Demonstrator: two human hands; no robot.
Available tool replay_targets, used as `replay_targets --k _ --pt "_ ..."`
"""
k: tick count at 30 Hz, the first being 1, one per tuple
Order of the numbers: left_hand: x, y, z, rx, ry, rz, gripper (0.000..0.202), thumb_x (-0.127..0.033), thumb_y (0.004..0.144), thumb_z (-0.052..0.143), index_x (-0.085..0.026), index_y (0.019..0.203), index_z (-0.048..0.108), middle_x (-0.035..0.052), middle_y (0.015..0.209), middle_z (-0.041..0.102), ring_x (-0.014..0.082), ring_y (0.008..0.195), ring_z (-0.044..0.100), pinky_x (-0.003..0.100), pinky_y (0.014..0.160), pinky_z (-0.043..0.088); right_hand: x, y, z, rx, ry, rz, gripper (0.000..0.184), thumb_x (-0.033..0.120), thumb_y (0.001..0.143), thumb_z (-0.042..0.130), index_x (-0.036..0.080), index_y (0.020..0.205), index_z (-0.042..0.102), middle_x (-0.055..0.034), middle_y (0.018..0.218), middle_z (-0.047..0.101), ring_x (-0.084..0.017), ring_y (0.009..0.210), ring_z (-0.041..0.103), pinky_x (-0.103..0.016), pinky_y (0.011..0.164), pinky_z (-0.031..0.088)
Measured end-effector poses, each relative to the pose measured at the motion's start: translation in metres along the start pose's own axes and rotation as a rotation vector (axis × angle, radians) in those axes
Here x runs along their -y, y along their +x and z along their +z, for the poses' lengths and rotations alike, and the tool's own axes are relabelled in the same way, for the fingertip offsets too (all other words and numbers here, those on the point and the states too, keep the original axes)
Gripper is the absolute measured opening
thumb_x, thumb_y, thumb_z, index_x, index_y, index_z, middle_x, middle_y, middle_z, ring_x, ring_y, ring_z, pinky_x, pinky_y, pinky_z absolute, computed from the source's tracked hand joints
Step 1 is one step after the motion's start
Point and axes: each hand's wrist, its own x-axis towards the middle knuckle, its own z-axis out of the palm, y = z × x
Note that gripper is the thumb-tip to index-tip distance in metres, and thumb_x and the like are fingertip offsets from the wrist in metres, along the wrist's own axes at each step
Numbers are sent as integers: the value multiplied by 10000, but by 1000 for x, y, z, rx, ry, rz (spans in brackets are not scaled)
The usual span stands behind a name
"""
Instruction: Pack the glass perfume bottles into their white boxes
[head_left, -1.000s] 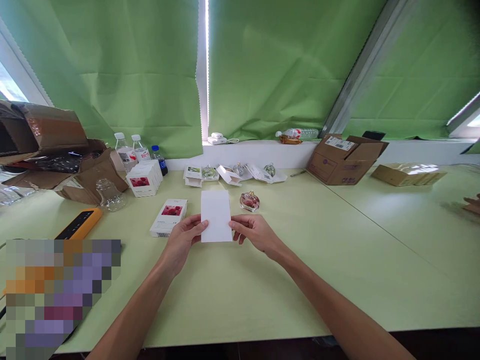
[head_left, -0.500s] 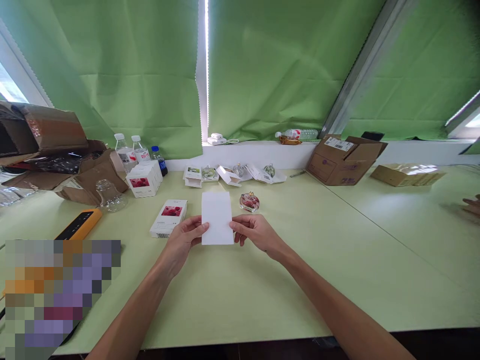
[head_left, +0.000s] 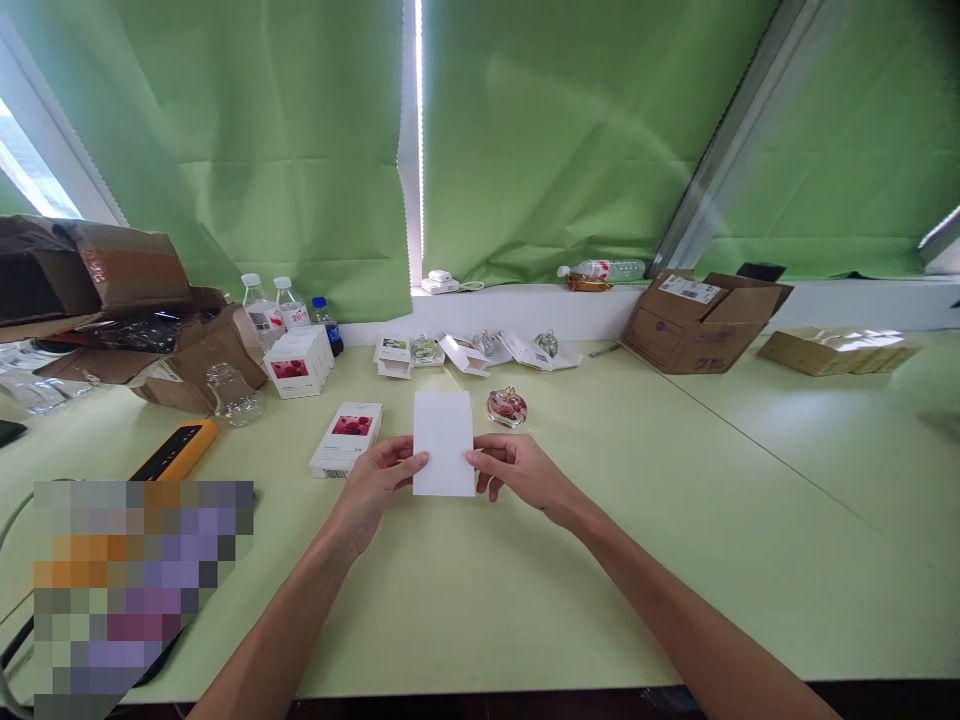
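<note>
My left hand [head_left: 385,472] pinches the left edge of a plain white card piece [head_left: 443,445], thumb on the near face. On the opposite edge, my right hand [head_left: 513,466] grips it the same way. The card piece is tilted up above the table, with a crease near its top; whether it is folded or flat behind, I cannot tell. A white box with a red flower picture [head_left: 346,440] lies just left of it. Beyond my right hand sits a round glass bottle with red contents and a gold top [head_left: 507,407].
Opened small white boxes [head_left: 465,355] and glass bottles [head_left: 547,345] line the back. At left are stacked white boxes [head_left: 298,362], a clear jar [head_left: 234,395], an orange power strip [head_left: 176,450] and brown cartons [head_left: 135,265]. Another carton [head_left: 697,325] stands back right.
The view has turned slightly left, so everything appears a little further right. Both hands keep their hold on the card piece. Another person's hand at the right edge has gone out of view.
</note>
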Motion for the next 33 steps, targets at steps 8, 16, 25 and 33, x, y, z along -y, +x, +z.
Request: replay_targets --k 8,16,25,33 --pt "-1 0 3 30 97 34 381 -366 712 742 -200 1049 682 93 1118 676 253 988 624 374 842 460 0 1 0 -48 -47 22 415 535 756 649 148 904 681 -52 747 656 -133 582 583 -243 469 446" --pt "2 3 -8 -344 685 457 292 -442 844 558 -232 1027 647 85 1083 647 271 1027 566 380 898 404 -4 3 -5 -156 -61 12 382 527 780 632 160 878 672 -36 696 632 -137 574 567 -263 497 454" --pt "16 7 -41 -688 1484 345 631 -408 795 572 -64 1306 437 278 1315 400 432 1222 352 546 1006 228 -2 2 -4 -172 -63 8 384 535 775 636 163 864 660 -34 672 622 -148 581 573 -275 516 469" --pt "1 9 -40 -512 605 203 542 -485 718 664 -224 1184 571 143 1297 515 339 1184 455 417 940 355 0 0 -3 -152 -56 1 366 510 798 620 152 864 655 -40 700 638 -137 587 568 -269 545 478"
